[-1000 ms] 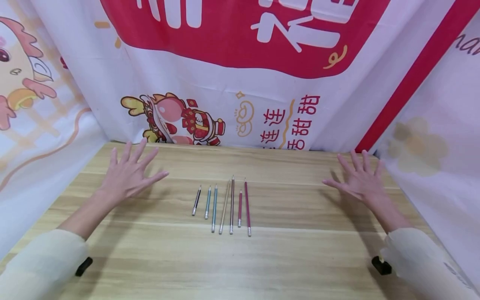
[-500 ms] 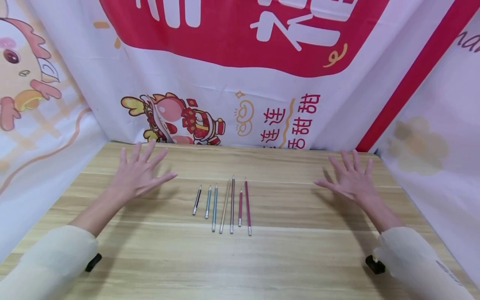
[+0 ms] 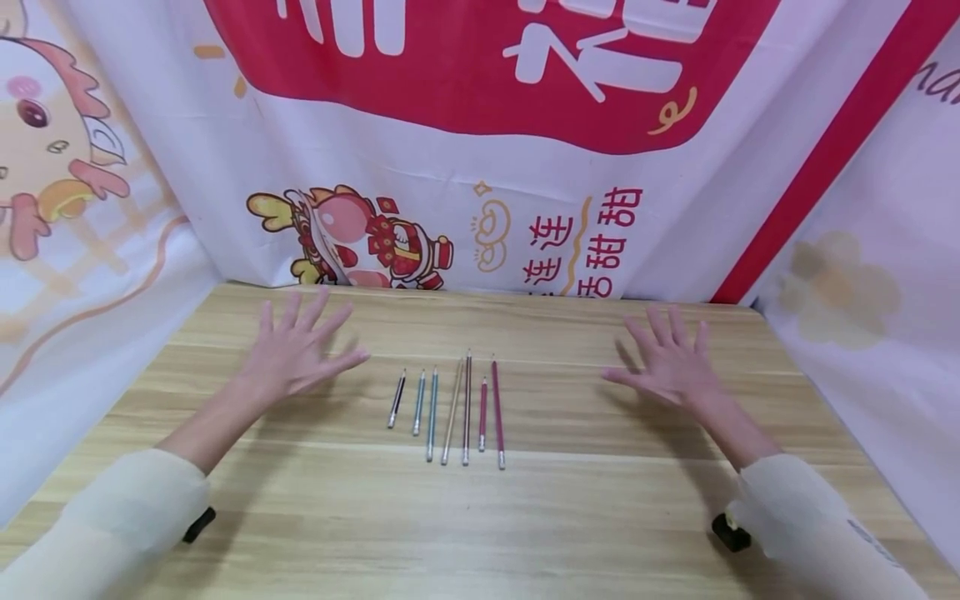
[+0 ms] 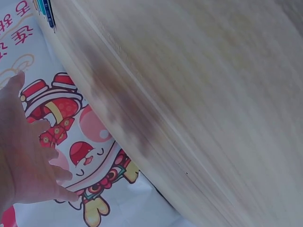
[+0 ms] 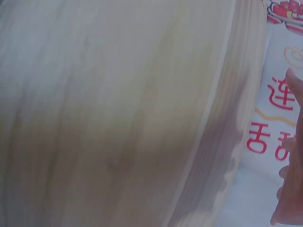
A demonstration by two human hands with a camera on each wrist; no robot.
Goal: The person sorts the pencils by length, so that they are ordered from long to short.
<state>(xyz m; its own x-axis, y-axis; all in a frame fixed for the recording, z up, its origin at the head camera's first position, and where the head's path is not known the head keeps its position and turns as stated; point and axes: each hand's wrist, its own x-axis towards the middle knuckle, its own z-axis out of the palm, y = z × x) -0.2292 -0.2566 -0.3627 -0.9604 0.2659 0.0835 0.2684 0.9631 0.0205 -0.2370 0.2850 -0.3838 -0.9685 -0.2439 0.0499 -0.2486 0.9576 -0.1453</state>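
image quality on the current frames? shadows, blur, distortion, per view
Head: bright, pencils distinct, soft shadows by the left hand and right hand; left wrist: dimmer and greyer, wood grain of the table looks soft; right wrist: also dim and soft, table edge visibly curved, probably lens distortion, hand cut off by the frame.

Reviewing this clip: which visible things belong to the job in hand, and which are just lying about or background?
Likely part of the job: short black pencil, short blue pencil, long blue pencil, tan pencil, maroon pencil, short red pencil, long red pencil; left hand, right hand.

Background only: wooden table, printed cloth.
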